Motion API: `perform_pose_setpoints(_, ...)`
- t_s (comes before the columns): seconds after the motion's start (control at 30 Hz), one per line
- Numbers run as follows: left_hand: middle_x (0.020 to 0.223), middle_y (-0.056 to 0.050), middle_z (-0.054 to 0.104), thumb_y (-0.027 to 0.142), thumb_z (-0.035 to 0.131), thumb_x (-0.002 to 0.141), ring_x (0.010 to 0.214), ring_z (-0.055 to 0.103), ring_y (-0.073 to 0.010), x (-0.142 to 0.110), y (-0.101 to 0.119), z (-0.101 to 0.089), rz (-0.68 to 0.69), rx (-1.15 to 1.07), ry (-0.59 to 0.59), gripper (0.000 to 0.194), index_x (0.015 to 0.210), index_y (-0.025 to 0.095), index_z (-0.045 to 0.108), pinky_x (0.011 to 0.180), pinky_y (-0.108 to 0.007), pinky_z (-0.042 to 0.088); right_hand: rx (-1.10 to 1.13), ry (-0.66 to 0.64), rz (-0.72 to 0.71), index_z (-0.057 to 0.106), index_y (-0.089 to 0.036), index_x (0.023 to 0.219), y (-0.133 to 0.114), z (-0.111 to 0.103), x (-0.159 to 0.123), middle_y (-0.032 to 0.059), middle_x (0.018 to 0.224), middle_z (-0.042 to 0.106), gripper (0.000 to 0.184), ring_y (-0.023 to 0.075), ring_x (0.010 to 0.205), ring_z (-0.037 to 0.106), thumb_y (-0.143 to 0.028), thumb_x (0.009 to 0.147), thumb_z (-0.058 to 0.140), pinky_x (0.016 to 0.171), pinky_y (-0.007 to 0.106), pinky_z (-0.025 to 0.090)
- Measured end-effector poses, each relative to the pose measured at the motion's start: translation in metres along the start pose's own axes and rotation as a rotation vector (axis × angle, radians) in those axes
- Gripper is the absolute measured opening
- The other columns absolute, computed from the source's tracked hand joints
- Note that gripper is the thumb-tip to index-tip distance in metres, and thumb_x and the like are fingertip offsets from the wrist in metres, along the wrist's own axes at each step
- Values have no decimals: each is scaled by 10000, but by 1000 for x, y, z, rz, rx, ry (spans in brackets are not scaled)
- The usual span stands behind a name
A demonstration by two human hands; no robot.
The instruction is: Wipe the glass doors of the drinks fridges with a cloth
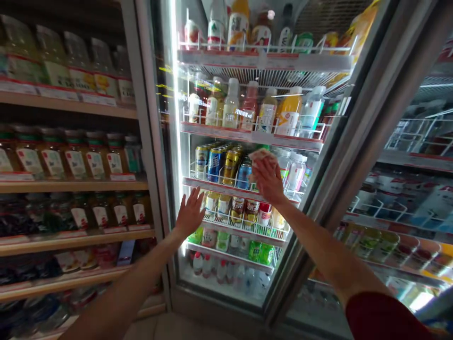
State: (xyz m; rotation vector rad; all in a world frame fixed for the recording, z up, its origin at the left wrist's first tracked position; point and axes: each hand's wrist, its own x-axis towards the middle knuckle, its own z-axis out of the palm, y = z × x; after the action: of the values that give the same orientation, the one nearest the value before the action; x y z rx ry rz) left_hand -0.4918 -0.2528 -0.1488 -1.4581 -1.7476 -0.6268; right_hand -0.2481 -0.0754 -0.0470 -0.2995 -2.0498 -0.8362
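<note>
A closed glass door (226,295) fronts a lit drinks fridge. My right hand (267,177) presses a pale patterned cloth (262,154) against the glass, level with the shelf of cans. The fingers lie over the cloth, which sticks out above them. Lower and to the left, my left hand (191,211) is raised at the door's left side with its fingers spread and nothing in it. Whether its fingertips touch the glass I cannot tell. Behind the glass, a blue can (214,164) and a gold can (231,167) stand between my hands.
Wooden shelves (71,185) with rows of bottles stand on the left. A metal door frame (354,141) runs down the right side, and a second fridge with cups and packs (375,243) lies beyond it. Bottled drinks (247,111) fill the upper shelves.
</note>
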Motion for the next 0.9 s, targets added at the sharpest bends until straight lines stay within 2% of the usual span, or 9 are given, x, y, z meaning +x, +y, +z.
perform_pose_setpoints(0.07,1457,-127,287,287,354,887,1365,234,-243,1,-11,0,-10,-2,18,531,1394,145,293,1104,-480,204,23,-7,9,319,-169,1388,-22,14,12,71,1478,281,518,210,1409,57,-186,877,404,1160,510,45)
perform_pose_setpoints(0.23,1455,-124,294,276,363,884,1364,238,-243,1,-35,1,30,-30,4,517,1383,150,317,1106,-482,202,190,-249,-493,348,-190,1366,-77,53,25,5,1430,390,518,110,1378,213,-123,854,391,1183,357,121)
perform_pose_setpoints(0.3,1452,-128,297,271,359,886,1360,248,-246,2,-48,3,7,-47,15,505,1374,146,333,1105,-491,204,184,-225,-413,340,-190,1366,-79,57,59,10,1453,351,498,131,1390,181,-143,872,377,1182,414,98)
perform_pose_setpoints(0.43,1446,-136,311,284,378,879,1347,279,-264,4,-72,8,-94,-129,48,505,1365,152,342,1092,-520,224,138,-122,-92,311,-138,1380,-91,60,126,69,1508,208,519,226,1413,29,-159,868,390,1153,536,-8)
perform_pose_setpoints(0.53,1436,-134,336,307,383,887,1337,304,-259,10,-75,8,-146,-254,107,494,1360,172,344,1087,-525,242,166,-204,-210,340,-114,1366,-128,78,125,84,1498,238,555,224,1410,83,-138,820,439,1171,480,6)
perform_pose_setpoints(0.63,1442,-110,336,329,346,908,1340,305,-222,29,-61,6,-130,-470,195,506,1392,198,280,1090,-480,284,196,-254,-336,397,-129,1337,-157,96,110,87,1457,336,552,215,1387,197,-161,792,481,1179,433,75)
perform_pose_setpoints(0.77,1477,-79,271,300,304,924,1373,220,-192,60,-39,12,-113,-692,324,522,1427,232,185,1121,-421,273,217,-228,-422,459,-155,1300,-140,86,109,98,1387,441,513,243,1370,238,-259,800,501,1160,475,93)
perform_pose_setpoints(0.83,1497,-94,208,283,307,925,1387,163,-202,72,-32,18,-155,-687,393,542,1437,231,136,1123,-434,266,196,-249,-540,464,-191,1295,-109,64,105,68,1387,448,513,221,1373,234,-266,790,509,1156,476,72)
perform_pose_setpoints(0.9,1511,-132,123,279,341,917,1397,86,-234,82,-26,23,-172,-637,463,591,1442,199,81,1117,-487,249,102,-245,-553,435,-224,1314,-70,34,94,43,1415,413,520,198,1377,223,-252,798,502,1148,477,54)
